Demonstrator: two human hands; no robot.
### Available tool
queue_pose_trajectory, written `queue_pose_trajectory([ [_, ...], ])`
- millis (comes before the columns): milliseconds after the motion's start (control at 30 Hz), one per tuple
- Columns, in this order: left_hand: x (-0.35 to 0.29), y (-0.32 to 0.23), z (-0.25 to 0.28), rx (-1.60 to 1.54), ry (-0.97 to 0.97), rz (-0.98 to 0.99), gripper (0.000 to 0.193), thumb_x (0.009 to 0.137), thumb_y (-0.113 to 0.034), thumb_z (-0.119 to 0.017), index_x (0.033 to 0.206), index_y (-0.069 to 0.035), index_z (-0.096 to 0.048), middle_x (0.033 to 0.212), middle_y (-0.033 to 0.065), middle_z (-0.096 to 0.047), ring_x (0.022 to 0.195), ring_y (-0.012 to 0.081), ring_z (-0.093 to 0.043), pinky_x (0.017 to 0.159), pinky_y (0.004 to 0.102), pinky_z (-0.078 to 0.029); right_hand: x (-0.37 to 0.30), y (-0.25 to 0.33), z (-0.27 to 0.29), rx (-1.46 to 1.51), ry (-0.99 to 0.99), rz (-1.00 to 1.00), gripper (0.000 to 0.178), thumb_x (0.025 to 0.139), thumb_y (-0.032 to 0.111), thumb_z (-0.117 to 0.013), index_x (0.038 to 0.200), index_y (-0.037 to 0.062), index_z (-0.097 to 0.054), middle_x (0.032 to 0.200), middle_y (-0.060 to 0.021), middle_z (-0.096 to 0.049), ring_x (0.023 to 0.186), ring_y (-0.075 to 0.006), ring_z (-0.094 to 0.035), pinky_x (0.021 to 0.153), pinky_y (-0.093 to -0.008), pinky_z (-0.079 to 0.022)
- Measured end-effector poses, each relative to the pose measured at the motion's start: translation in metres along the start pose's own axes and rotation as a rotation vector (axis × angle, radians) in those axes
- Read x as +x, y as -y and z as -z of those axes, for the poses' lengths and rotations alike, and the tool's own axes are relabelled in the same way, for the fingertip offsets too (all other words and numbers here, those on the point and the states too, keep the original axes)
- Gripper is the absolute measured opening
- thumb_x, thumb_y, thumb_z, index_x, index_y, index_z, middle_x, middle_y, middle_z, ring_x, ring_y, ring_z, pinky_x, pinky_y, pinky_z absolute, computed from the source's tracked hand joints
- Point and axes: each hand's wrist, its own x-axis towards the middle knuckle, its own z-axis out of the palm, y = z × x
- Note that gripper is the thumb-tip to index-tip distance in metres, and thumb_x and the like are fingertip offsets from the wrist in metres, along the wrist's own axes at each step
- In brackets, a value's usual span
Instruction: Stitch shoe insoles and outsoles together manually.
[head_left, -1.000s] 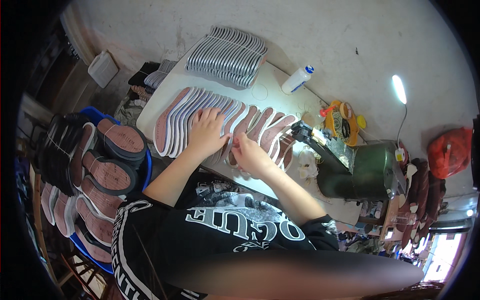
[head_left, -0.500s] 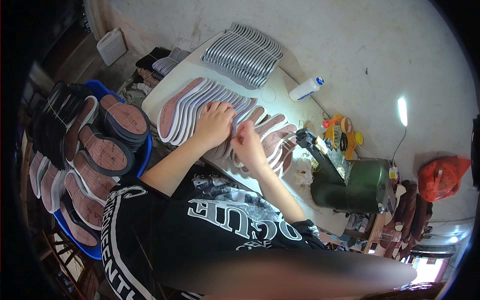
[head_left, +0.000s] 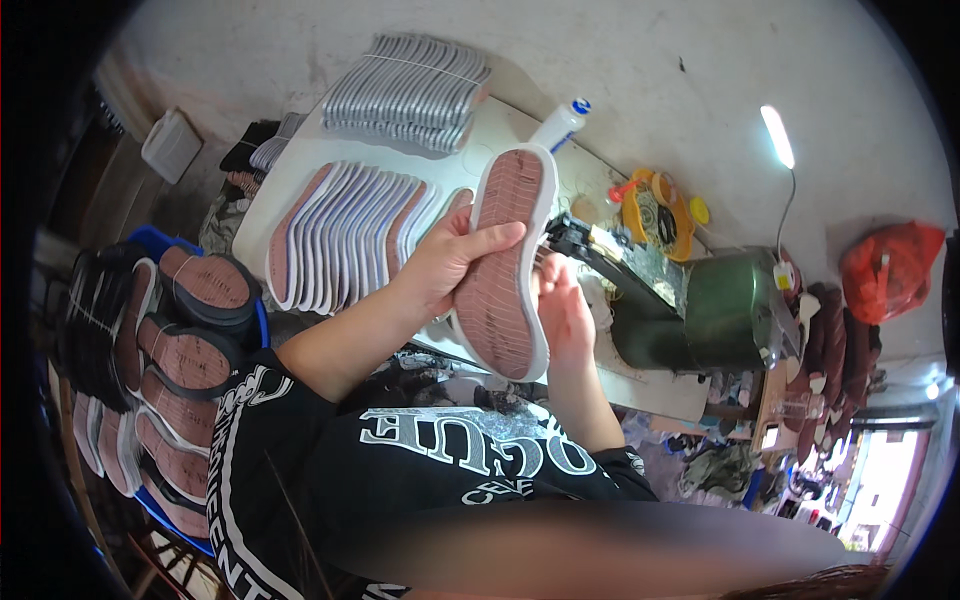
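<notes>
A shoe sole, with a pinkish-brown ridged face and a white rim, is held up in front of the machine. My left hand grips its left edge, thumb pressed on the ridged face. My right hand is at the sole's right edge with fingers curled, partly behind it; what they pinch is hidden. Left of my left hand, a row of similar soles stands packed together on the white table. Just past the raised sole is the dark arm of the green machine.
A tied stack of grey-edged soles lies at the table's back, near a white bottle. A yellow basket stands behind the machine, beside a lit lamp. At left, a blue tub is heaped with soles.
My left hand has left the row and now holds a sole up to the right. My right hand has moved right, toward the machine. The whole view has shifted.
</notes>
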Motion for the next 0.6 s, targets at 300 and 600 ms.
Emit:
queue_pose_trajectory([
  [300, 0.027, 0.037, -0.008, 0.674, 0.044, -0.129, 0.034, 0.077, -0.021, -0.076, 0.098, 0.001, -0.062, 0.088, 0.0058, -0.067, 0.077, 0.0089, -0.062, 0.07, 0.0234, -0.05, -0.011, 0.053, 0.029, -0.689, -0.144, -0.451, 0.027, 0.088, 0.028, -0.064, 0.094, 0.0017, -0.063, 0.075, 0.0039, -0.059, 0.064, -0.0029, -0.05, 0.052, -0.0197, -0.038],
  [600, 0.058, 0.036, -0.04, 0.65, -0.016, -0.225, 0.036, 0.079, -0.015, -0.072, 0.105, 0.001, -0.054, 0.095, 0.0056, -0.062, 0.084, 0.0099, -0.06, 0.074, 0.0244, -0.049, -0.033, 0.05, 0.022, -0.676, -0.261, -0.324, 0.025, 0.088, 0.014, -0.064, 0.106, -0.004, -0.062, 0.091, 0.002, -0.064, 0.083, -0.0052, -0.055, 0.075, -0.0221, -0.046],
])
